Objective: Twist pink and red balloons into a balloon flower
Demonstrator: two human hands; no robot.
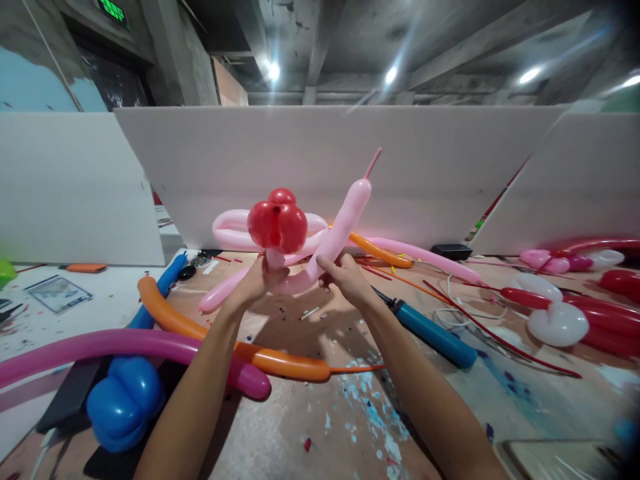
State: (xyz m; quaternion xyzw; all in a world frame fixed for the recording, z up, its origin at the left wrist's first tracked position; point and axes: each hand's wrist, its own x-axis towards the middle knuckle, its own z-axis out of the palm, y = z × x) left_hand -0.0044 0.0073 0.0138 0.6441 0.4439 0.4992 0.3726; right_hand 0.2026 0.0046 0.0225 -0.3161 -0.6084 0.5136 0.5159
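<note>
Just below a cluster of red balloon bubbles (pixel 277 227), my left hand (pixel 257 279) is closed round a light pink modelling balloon (pixel 345 217). The same pink balloon seems to curve across to my right hand (pixel 345 277), which grips it with thumb and fingers. From there it slants up to the right and ends in a thin uninflated tip. Behind the red cluster, light pink balloon loops (pixel 235 230) lie against the board; whether they join the held balloon I cannot tell. Both hands are above the table.
Orange balloon (pixel 280 363), magenta balloon (pixel 130 343) and blue balloon bubbles (pixel 125 403) lie left. A blue hand pump (pixel 435 333) rests right of my right hand. White and red balloons (pixel 557 323) lie farther right. A white board (pixel 390 160) stands behind the paint-spotted table (pixel 300 427).
</note>
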